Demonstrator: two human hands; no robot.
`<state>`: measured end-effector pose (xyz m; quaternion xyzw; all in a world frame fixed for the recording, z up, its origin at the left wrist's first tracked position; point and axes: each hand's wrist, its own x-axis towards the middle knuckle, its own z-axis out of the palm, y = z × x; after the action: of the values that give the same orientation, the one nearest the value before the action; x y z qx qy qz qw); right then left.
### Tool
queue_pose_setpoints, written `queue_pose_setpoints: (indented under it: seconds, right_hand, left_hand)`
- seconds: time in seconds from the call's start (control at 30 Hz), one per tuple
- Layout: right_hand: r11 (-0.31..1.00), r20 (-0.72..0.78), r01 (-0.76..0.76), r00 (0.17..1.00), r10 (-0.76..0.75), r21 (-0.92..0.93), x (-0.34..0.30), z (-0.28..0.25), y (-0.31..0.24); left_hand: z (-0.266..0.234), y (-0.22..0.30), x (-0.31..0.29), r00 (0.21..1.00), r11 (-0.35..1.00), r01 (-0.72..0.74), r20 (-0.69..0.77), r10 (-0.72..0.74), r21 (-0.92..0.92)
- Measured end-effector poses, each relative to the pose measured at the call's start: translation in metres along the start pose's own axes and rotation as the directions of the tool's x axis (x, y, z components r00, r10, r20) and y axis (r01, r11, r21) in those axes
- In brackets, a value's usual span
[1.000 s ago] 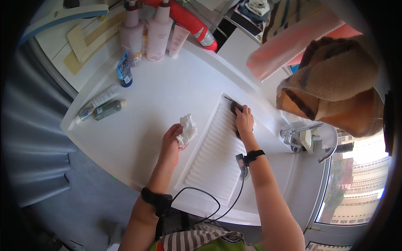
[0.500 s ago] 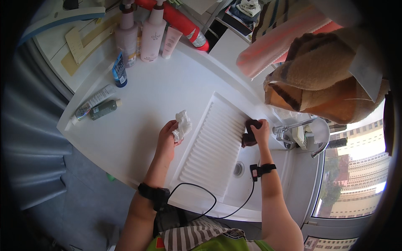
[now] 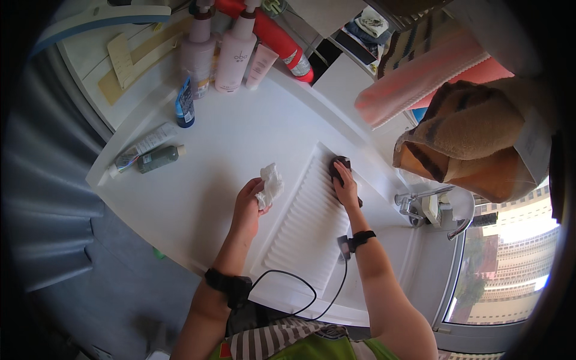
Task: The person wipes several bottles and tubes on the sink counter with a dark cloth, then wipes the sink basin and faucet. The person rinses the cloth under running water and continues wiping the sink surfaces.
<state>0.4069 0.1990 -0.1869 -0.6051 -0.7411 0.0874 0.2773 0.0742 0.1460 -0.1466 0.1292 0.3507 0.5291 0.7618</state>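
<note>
Dark cloth (image 3: 334, 170) lies partly hidden under the right grip (image 3: 346, 192), its closure unclear; the left grip (image 3: 246, 206) clasps a white wad (image 3: 273, 183).

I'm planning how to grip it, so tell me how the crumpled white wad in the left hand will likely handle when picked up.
The crumpled white wad is probably soft and floppy, since irregular folds cover it. It is likely light: the left hand holds it up by one side. Its uneven, lumpy outline suggests it would not roll readily.
</note>
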Motion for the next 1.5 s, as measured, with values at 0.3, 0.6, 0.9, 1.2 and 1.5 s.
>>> queue_pose_setpoints:
  seconds: [0.3, 0.6, 0.9, 1.2, 1.5]
  right_hand:
    - [0.982, -0.023, 0.099, 0.994, -0.104, -0.162, 0.04, 0.051, -0.027]
    - [0.912, 0.016, -0.225, 0.969, 0.245, -0.343, -0.031, -0.045, 0.03]
    - [0.953, 0.031, -0.302, 0.953, 0.302, 0.007, 0.013, -0.004, -0.027]
    - [0.99, -0.047, -0.048, 0.998, 0.042, -0.13, 0.042, 0.044, -0.029]
    - [0.889, -0.079, -0.285, 0.958, 0.276, -0.359, -0.049, -0.05, 0.058]
  left_hand:
    - [-0.002, 0.0, -0.003, 0.998, 0.998, -0.07, -0.003, 0.07, -0.006]
    - [-0.01, -0.004, 0.003, 0.995, 0.996, -0.087, 0.043, 0.085, 0.032]
    - [-0.008, -0.004, 0.004, 1.0, 0.999, 0.02, -0.011, -0.02, -0.031]
    - [-0.007, -0.007, 0.004, 1.0, 1.0, 0.006, -0.021, -0.006, -0.014]
    - [-0.018, -0.009, 0.009, 0.999, 0.999, -0.028, 0.02, 0.027, 0.021]
